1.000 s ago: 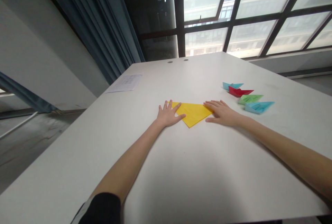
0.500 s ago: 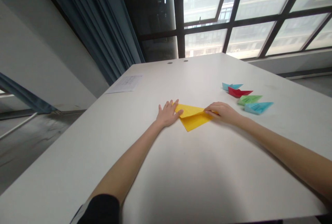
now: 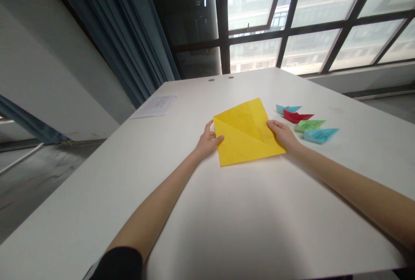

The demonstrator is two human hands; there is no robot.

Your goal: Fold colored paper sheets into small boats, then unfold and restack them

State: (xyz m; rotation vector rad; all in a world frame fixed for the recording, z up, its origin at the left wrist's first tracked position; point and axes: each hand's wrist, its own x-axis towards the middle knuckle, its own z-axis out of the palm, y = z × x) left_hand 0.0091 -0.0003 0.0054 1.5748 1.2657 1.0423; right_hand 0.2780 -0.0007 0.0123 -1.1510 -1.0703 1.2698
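A square yellow sheet of paper (image 3: 246, 135), creased along its diagonals, is held open a little above the white table (image 3: 227, 211). My left hand (image 3: 207, 141) pinches its left edge with the thumb on top. My right hand (image 3: 282, 133) grips the right edge, thumb over the paper and fingers behind it. Both arms reach forward across the table.
Several folded paper boats lie in a row right of the sheet: a teal one (image 3: 287, 108), a red one (image 3: 297, 116), a green one (image 3: 309, 124) and a light blue one (image 3: 319, 134). A printed white sheet (image 3: 156, 105) rests near the table's left edge. Windows and a blue curtain stand behind.
The yellow paper was a flat folded triangle under my spread hands. My hands closed on its edges and unfolded it into a full square lifted off the table.
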